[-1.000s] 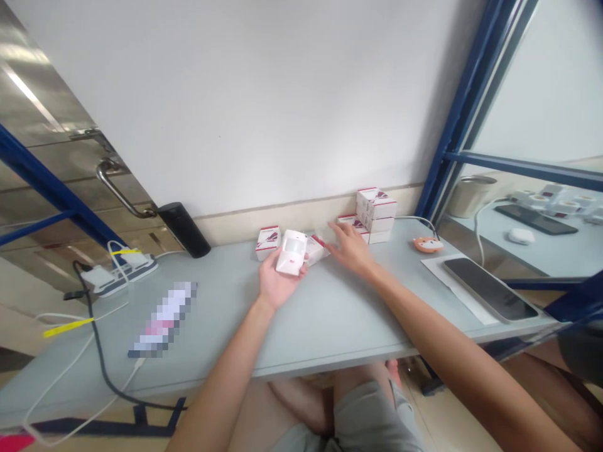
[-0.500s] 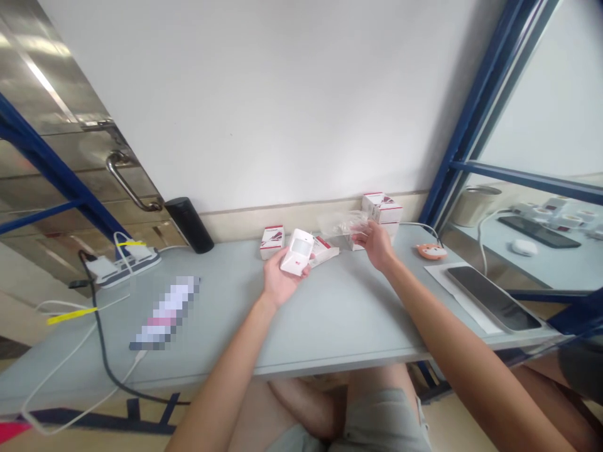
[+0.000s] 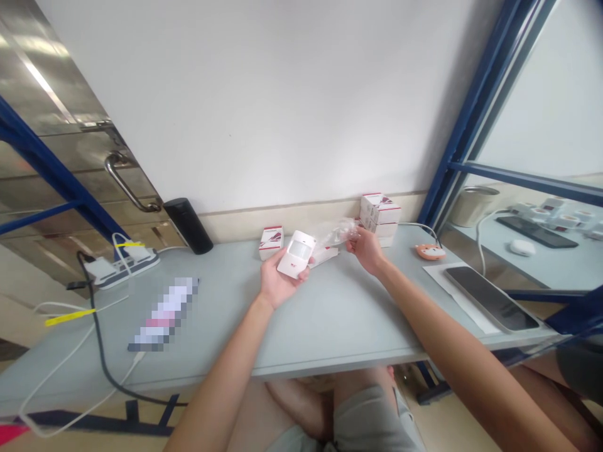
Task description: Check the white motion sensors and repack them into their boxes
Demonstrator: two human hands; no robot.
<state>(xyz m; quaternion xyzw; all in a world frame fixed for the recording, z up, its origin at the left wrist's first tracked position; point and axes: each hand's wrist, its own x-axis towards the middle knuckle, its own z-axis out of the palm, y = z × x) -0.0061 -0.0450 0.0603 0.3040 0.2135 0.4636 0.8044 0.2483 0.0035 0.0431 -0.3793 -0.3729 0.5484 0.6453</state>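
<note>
My left hand [image 3: 279, 276] is closed around a white motion sensor [image 3: 296, 254] with a pale window and a small red mark, held tilted above the table. To its right, my right hand [image 3: 368, 250] pinches a crumpled clear plastic bag [image 3: 332, 233], which stretches toward the sensor. Behind the bag a flat white and red box [image 3: 324, 256] lies on the table, partly covered. A small white and red box [image 3: 271, 242] stands just behind my left hand. Beyond my right hand are stacked boxes [image 3: 380, 213] of the same look.
On the grey table [image 3: 330, 326] are a black cylinder [image 3: 188, 226], a power strip [image 3: 127, 269] with cables, and a blurred-out phone-like object [image 3: 164, 314] at left. At right lie an orange and white gadget [image 3: 430, 252] and a dark-screened phone [image 3: 492, 298] on paper. A blue frame [image 3: 464, 125] borders the right.
My right hand has moved slightly left and down with the plastic bag, bringing the bag nearer the sensor. My left hand has shifted a little left with the sensor.
</note>
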